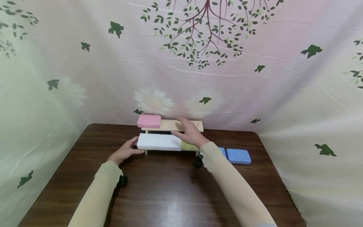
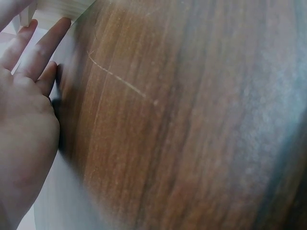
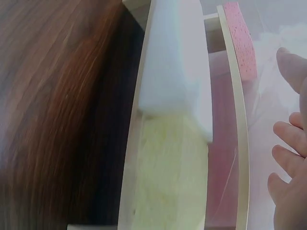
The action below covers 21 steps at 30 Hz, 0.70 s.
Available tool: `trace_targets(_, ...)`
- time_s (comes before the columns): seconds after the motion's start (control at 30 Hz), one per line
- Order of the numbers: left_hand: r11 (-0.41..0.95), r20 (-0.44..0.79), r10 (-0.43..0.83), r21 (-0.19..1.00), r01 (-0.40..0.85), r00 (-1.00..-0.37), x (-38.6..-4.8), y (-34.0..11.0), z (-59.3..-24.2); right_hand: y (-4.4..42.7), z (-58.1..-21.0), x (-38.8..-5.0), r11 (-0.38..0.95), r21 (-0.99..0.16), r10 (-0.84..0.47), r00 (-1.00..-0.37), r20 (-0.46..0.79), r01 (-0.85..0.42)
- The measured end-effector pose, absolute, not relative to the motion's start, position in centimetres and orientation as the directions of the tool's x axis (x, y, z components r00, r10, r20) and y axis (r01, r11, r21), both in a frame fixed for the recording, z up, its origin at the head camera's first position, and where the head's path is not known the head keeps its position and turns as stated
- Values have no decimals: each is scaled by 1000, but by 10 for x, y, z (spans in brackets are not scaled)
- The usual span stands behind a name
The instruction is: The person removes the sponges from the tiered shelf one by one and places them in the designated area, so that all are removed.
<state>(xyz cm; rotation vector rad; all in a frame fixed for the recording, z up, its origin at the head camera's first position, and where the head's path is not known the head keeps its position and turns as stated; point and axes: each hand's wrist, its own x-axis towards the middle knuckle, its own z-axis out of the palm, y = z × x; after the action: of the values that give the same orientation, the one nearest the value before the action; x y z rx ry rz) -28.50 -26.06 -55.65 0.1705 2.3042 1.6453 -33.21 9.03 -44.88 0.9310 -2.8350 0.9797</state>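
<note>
A small two-step wooden shelf [image 1: 170, 125] stands at the back of the table. On its lower step lie a long white foam block [image 1: 158, 142] and a yellow-green sponge [image 3: 170, 172] to its right. A pink sponge [image 1: 149, 121] sits at the left of the upper step. My left hand [image 1: 124, 153] is at the lower step's left end, beside the white block; its fairly straight fingers [image 2: 45, 50] reach the pale wood. Above the shelf's right half hovers my right hand [image 1: 190, 131], fingers spread and holding nothing, partly hiding the yellow-green sponge.
Two blue sponges [image 1: 238, 156] lie on the dark wooden table [image 1: 170, 189] right of the shelf, one partly hidden by the right sleeve [image 1: 224, 173]. A printed curtain [image 1: 175, 88] hangs close behind the shelf and along both sides.
</note>
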Motion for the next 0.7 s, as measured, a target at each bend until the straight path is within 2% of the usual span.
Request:
trace_targets(0.4, 347, -181, 262, 934, -83, -948, -285, -261, -557, 52, -448, -335, 641, -549, -552, -819, 155, -536)
trace_targets(0.7, 337, -179, 253, 937, -86, -951, -283, -261, -555, 29, -451, -344, 645, -514, -553, -810, 197, -565)
